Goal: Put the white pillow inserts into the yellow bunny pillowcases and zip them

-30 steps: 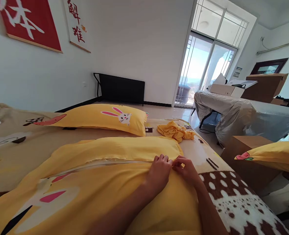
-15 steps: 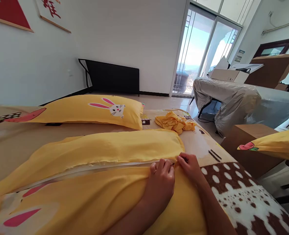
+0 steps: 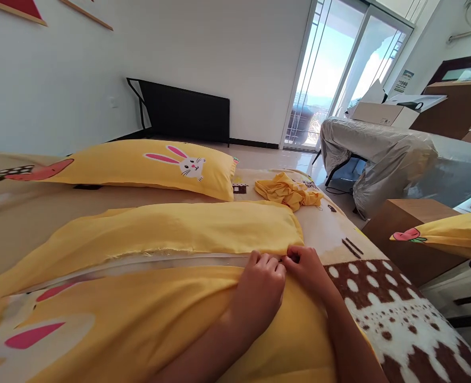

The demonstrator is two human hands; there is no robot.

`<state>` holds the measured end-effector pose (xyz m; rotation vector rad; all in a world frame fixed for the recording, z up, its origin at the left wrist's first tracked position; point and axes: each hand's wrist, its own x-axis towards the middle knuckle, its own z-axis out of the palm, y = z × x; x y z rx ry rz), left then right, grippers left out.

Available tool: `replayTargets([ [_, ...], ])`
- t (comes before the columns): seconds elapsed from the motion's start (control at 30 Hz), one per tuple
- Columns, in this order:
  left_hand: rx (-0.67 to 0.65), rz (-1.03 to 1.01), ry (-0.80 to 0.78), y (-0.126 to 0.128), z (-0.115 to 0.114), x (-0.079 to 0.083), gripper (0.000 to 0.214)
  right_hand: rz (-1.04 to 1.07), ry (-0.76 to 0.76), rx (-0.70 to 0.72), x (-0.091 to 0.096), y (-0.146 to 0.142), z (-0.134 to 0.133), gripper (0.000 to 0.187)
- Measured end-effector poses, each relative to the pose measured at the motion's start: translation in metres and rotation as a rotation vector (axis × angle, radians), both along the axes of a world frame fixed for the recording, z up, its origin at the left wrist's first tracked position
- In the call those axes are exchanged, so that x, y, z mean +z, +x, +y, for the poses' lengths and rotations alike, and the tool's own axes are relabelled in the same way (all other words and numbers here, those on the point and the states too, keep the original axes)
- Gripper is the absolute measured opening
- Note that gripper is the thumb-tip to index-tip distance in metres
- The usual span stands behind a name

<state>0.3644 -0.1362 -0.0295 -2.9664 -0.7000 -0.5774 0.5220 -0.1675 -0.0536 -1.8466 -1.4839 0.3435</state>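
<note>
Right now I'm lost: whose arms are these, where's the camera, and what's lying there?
No machine here: these are a person's hands, the left hand and the right hand, seen from a head-worn camera looking forward and down. Both grip a large yellow fabric cover near the right end of its slit; exactly which part is too small to tell. Beneath is a brown-and-cream patterned blanket, with a plump yellow rabbit-print pillow and a crumpled yellow cloth farther back.

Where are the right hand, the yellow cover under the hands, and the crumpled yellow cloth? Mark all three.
Right hand [image 3: 308, 272], head view: back of the hand.
Yellow cover [image 3: 167, 303], head view: near panel, below the long opening.
Crumpled yellow cloth [image 3: 286, 190], head view: middle folds.
</note>
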Motion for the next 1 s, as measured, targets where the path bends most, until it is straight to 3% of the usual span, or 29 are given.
replayTargets([
  [0.13,0.04,0.056,-0.169,-0.003,0.011,0.013,0.024,0.112,0.005,0.013,0.004,-0.001,0.0,0.022],
  [0.27,0.116,0.079,-0.219,-0.001,0.015,0.015,0.024,0.178,-0.011,0.029,0.009,0.0,0.0,0.025],
  [0.47,0.094,-0.006,-0.209,0.002,0.017,0.006,0.024,0.183,-0.006,0.058,0.007,0.004,0.0,0.027],
  [0.73,0.044,-0.035,-0.068,0.004,0.019,-0.005,0.021,0.19,0.012,0.077,0.007,0.004,-0.003,0.028],
  [1.0,0.034,-0.146,-0.069,0.003,0.02,-0.005,0.018,0.203,0.0,0.134,0.005,0.009,-0.005,0.026],
])
